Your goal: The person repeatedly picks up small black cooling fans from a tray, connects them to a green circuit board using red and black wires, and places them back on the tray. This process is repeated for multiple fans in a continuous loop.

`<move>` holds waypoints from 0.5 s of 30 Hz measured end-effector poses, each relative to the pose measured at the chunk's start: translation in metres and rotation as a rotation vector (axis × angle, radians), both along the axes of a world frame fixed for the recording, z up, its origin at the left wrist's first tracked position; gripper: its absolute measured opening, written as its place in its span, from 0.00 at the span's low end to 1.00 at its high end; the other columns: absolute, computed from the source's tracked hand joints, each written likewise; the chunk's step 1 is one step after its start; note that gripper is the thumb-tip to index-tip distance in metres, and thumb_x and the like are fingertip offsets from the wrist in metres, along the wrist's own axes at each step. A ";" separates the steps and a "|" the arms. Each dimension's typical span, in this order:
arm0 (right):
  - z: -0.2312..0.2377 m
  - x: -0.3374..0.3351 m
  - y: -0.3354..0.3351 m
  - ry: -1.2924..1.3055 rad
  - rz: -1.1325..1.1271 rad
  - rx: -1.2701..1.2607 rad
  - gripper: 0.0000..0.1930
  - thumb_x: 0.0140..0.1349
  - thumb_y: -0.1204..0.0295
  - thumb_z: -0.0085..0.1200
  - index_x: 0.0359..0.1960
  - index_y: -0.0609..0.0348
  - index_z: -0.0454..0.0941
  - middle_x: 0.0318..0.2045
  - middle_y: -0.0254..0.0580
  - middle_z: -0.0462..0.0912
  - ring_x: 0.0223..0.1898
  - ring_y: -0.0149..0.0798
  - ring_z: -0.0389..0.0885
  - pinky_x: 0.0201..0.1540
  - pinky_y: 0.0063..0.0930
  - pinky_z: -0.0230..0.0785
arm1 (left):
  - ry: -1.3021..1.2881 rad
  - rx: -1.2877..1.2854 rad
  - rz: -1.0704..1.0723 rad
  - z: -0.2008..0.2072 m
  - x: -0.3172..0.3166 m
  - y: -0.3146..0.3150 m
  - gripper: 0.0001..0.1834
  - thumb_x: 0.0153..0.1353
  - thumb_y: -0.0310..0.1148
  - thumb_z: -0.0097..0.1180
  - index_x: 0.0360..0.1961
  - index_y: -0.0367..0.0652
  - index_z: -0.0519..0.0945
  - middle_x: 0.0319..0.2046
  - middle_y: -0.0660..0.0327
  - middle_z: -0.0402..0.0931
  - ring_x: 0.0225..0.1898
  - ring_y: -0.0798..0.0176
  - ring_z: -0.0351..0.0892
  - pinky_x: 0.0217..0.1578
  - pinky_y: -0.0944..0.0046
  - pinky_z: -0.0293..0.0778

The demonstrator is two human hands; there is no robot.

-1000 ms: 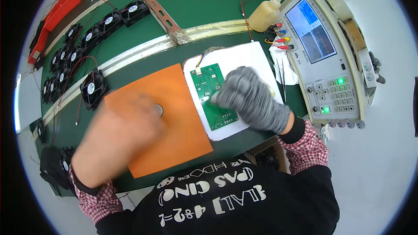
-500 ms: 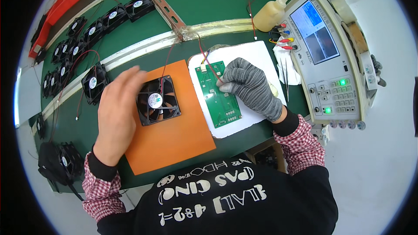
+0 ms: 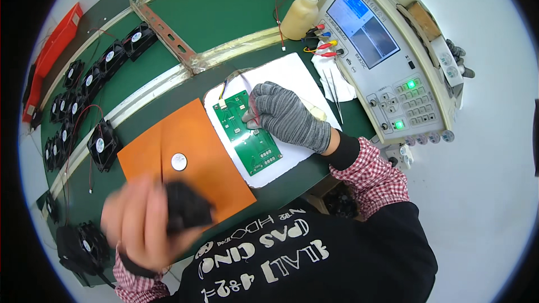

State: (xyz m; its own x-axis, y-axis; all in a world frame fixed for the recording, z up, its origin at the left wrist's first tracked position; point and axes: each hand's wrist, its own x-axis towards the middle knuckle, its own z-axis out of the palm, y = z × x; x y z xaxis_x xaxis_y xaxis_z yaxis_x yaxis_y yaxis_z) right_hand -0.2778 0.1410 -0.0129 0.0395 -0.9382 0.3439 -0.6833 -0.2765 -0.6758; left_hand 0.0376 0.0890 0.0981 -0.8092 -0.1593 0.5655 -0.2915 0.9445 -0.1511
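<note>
My bare left hand, smeared by motion, has hold of a dark square fan above the near left part of an orange sheet. A small round white label-like disc shows on that sheet, just beyond the fan. My right hand, in a grey striped glove, is closed with its fingertips pinched on a thin red wire. Beneath those fingers lies a green circuit board on a white pad. The wire's far end is hidden.
Several black fans with leads stand at the left. A red tray is beyond them. At the right are a test instrument with a lit screen, a squeeze bottle, and tweezers on a white cloth. A slotted metal bar crosses the back.
My left hand was over the fan's left side on the orange sheet; now it holds the fan up and nearer me. My right hand keeps its pinch over the board. The whole view has shifted.
</note>
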 end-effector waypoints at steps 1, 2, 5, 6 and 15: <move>-0.001 0.000 0.000 -0.019 0.006 -0.014 0.08 0.46 0.75 0.68 0.30 0.58 0.84 0.32 0.42 0.79 0.39 0.44 0.78 0.46 0.36 0.73 | 0.058 0.201 -0.080 -0.001 0.007 0.004 0.33 0.49 0.44 0.69 0.52 0.34 0.74 0.44 0.45 0.76 0.40 0.47 0.78 0.36 0.51 0.75; -0.001 -0.001 0.001 -0.035 0.006 -0.018 0.08 0.47 0.75 0.67 0.30 0.58 0.84 0.32 0.41 0.78 0.40 0.44 0.77 0.46 0.37 0.72 | 0.117 0.401 -0.161 -0.003 0.016 0.004 0.29 0.53 0.42 0.66 0.50 0.34 0.73 0.42 0.45 0.76 0.37 0.47 0.77 0.35 0.52 0.75; -0.005 -0.003 0.006 -0.072 -0.016 -0.055 0.06 0.48 0.74 0.65 0.29 0.57 0.83 0.31 0.41 0.77 0.40 0.46 0.76 0.48 0.38 0.70 | 0.273 0.991 -0.428 -0.010 0.039 -0.008 0.17 0.64 0.38 0.55 0.45 0.34 0.73 0.33 0.47 0.75 0.30 0.48 0.77 0.29 0.56 0.77; -0.007 0.001 0.003 -0.069 0.000 -0.064 0.06 0.48 0.74 0.65 0.29 0.57 0.83 0.30 0.41 0.77 0.40 0.46 0.76 0.48 0.38 0.70 | 0.289 1.358 -0.564 -0.004 0.030 -0.002 0.18 0.65 0.40 0.54 0.44 0.33 0.72 0.32 0.46 0.75 0.28 0.47 0.76 0.26 0.54 0.76; -0.006 -0.003 0.003 -0.006 -0.018 -0.072 0.05 0.49 0.72 0.64 0.28 0.56 0.82 0.30 0.40 0.77 0.39 0.45 0.76 0.46 0.38 0.70 | 0.325 0.881 0.064 0.008 0.019 0.018 0.18 0.62 0.35 0.56 0.47 0.31 0.73 0.40 0.45 0.77 0.38 0.48 0.80 0.42 0.50 0.76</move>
